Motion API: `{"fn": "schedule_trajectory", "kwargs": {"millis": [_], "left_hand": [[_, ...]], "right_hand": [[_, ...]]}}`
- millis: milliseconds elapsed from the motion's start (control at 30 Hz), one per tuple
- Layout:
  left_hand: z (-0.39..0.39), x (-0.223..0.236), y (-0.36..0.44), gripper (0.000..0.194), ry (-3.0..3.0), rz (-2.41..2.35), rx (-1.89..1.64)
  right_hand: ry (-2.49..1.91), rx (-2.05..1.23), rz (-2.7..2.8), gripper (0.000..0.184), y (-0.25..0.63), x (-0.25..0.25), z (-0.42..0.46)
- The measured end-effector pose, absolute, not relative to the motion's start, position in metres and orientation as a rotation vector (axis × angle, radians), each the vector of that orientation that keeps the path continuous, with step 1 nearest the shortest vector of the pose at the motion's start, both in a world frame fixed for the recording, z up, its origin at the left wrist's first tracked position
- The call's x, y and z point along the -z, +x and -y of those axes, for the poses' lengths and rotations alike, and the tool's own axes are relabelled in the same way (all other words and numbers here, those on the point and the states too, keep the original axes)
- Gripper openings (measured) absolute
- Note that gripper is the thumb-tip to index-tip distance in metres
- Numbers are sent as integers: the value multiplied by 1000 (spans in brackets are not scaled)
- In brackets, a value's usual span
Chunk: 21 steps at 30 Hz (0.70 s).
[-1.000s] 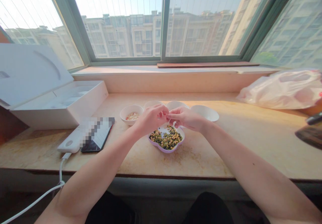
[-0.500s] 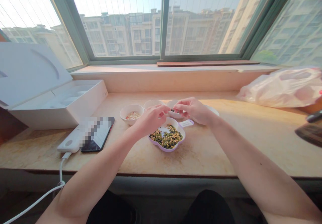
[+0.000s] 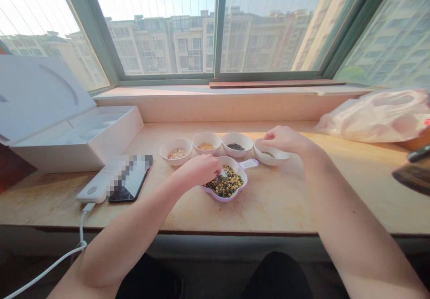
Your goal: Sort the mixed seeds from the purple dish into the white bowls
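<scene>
Bare arms (image 3: 134,234) outstretched, left hand (image 3: 204,170) low, fingers (image 3: 217,169) curled downward, right hand (image 3: 285,138) higher, wrist (image 3: 307,149) bent

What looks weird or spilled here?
Blocky squares hide parts of the flat black phone and white rectangular device, which looks odd. Brownish blotches beside the purple-rimmed white bowl could be stains or pattern.

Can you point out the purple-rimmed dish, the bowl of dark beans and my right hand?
Purple-rimmed dish (image 3: 232,161): head view, bare inner back wall.
Bowl of dark beans (image 3: 237,138): head view, inner back wall.
Right hand (image 3: 282,138): head view, back of the hand.
</scene>
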<state>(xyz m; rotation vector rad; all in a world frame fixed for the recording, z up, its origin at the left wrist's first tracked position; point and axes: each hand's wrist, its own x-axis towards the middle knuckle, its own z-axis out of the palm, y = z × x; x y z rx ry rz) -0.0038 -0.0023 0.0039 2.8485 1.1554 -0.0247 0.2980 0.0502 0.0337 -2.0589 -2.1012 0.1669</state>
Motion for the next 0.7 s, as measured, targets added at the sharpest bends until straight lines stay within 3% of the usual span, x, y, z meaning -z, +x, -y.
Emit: {"fn": "schedule_trajectory", "kwargs": {"millis": [500,700], "left_hand": [[0,8,-2,27,2913,-1143,-42],[0,7,-2,35,2897,-1110,-179]], "right_hand": [[-2204,-291,2107,18,304,-24,-57],[-2150,-139,2015,32,299,-23,-56]]}}
